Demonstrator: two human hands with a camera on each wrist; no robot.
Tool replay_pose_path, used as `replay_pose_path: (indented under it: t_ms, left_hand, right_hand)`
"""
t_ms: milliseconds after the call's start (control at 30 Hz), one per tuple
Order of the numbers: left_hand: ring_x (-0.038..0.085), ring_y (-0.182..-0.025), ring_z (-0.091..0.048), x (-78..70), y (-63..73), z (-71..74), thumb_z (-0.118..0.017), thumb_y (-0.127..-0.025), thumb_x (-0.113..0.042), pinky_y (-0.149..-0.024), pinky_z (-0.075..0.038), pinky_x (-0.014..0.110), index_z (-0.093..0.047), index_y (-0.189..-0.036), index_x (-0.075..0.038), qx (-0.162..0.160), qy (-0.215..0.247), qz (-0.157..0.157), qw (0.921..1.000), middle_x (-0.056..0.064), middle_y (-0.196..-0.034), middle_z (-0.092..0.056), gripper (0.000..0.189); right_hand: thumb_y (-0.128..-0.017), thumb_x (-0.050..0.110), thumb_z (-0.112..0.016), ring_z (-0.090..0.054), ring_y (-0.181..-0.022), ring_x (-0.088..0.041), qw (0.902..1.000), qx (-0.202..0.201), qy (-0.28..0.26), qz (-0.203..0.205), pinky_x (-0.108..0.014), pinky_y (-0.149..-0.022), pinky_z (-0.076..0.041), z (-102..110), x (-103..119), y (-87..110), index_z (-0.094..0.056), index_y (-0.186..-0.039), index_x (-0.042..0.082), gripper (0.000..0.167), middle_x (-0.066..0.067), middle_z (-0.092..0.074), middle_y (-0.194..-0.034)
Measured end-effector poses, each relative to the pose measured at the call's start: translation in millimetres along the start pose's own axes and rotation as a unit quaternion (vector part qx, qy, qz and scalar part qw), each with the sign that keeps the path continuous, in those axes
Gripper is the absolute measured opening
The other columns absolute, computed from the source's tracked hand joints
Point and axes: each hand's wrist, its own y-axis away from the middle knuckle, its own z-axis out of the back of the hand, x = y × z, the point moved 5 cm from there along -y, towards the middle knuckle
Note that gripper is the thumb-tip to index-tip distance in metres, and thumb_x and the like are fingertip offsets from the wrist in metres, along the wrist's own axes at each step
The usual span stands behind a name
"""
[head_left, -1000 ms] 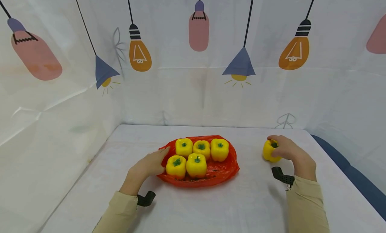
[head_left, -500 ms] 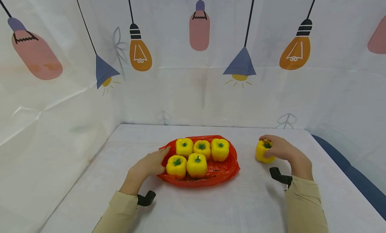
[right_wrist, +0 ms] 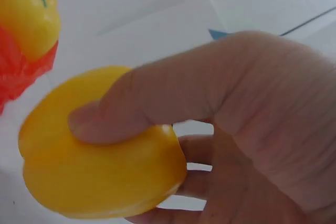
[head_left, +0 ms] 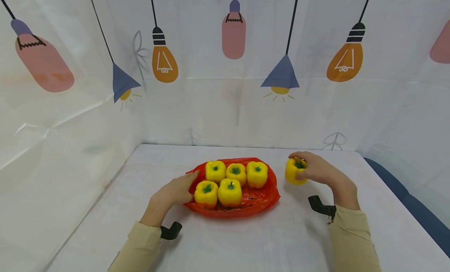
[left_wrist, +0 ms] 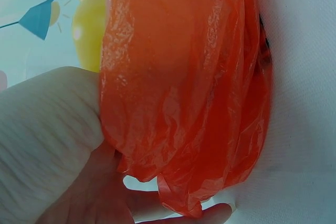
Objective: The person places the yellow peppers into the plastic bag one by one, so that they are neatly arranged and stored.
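In the head view my right hand (head_left: 318, 170) grips a yellow bell pepper (head_left: 294, 171) just to the right of a red plastic bag (head_left: 260, 201). The right wrist view shows the thumb (right_wrist: 110, 121) pressed across the side of the held bell pepper (right_wrist: 105, 171), the other fingers behind it. Several more yellow bell peppers (head_left: 229, 193) sit upright in the open bag, green stems up. My left hand (head_left: 177, 190) holds the bag's left edge. In the left wrist view the bag's wall (left_wrist: 178, 77) hides part of that hand.
A white-covered table (head_left: 246, 244) carries the bag. Behind and to the left hangs a white sheet (head_left: 207, 108) printed with lamps and bulbs. Something dark blue (head_left: 404, 197) lies past the table's right edge. Each wrist wears a black camera mount (head_left: 171, 231).
My right hand has carried its bell pepper leftward from the table's right side, and slightly up, nearer the bag. The left hand and the bag have stayed in place.
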Motion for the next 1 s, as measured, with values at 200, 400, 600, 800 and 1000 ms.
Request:
replay_pose_path:
  t_ms: [200,400,600,800,1000]
  left_hand:
    - [0.032,-0.142,-0.043,1.0,-0.3,-0.8,-0.065,-0.084,-0.011,-0.117,-0.034,0.056,-0.033,-0.155,-0.009,0.0,-0.002,0.0,1.0,0.011,-0.156,-0.043,0.078]
    - [0.032,-0.143,-0.042,0.9,-0.6,-0.6,-0.065,-0.085,-0.011,-0.118,-0.034,0.055,-0.033,-0.155,-0.009,0.002,-0.002,0.002,1.0,0.011,-0.156,-0.043,0.078]
    - [0.032,-0.144,-0.041,1.6,-0.9,-1.0,-0.065,-0.085,-0.012,-0.118,-0.033,0.055,-0.033,-0.156,-0.01,0.003,-0.001,0.004,1.0,0.011,-0.157,-0.042,0.078]
    - [0.032,-0.143,-0.042,1.4,-1.3,-1.4,-0.065,-0.085,-0.011,-0.118,-0.034,0.056,-0.033,-0.156,-0.01,0.002,-0.003,-0.001,1.0,0.011,-0.156,-0.043,0.078]
    - [0.032,-0.144,-0.041,2.3,-2.0,-2.0,-0.064,-0.085,-0.012,-0.118,-0.033,0.056,-0.033,-0.156,-0.01,0.003,-0.004,0.001,1.0,0.011,-0.156,-0.043,0.077]
  right_hand:
    - [-0.073,0.022,-0.072,-0.051,-0.11,-0.029,0.9988,0.009,-0.026,0.04,-0.039,-0.084,-0.053,-3,23,3.6,-0.053,-0.139,0.017,0.069,-0.01,-0.057,-0.132]
    - [-0.073,0.019,-0.074,-0.052,-0.111,-0.029,0.9974,0.022,-0.035,0.058,-0.039,-0.085,-0.054,-5,45,11.1,-0.053,-0.138,0.017,0.068,-0.009,-0.057,-0.132]
    - [-0.071,0.02,-0.074,-0.052,-0.112,-0.026,0.995,0.039,-0.035,0.085,-0.041,-0.087,-0.056,-10,64,16.1,-0.054,-0.135,0.017,0.067,-0.007,-0.057,-0.131]
    - [-0.067,0.019,-0.077,-0.052,-0.113,-0.026,0.9932,0.061,-0.018,0.098,-0.046,-0.092,-0.055,-19,82,19.9,-0.055,-0.134,0.015,0.071,-0.006,-0.057,-0.132]
    - [-0.066,0.017,-0.077,-0.051,-0.117,-0.026,0.9918,0.067,0.022,0.107,-0.047,-0.095,-0.054,-30,96,20.0,-0.056,-0.132,0.015,0.07,-0.005,-0.056,-0.135]
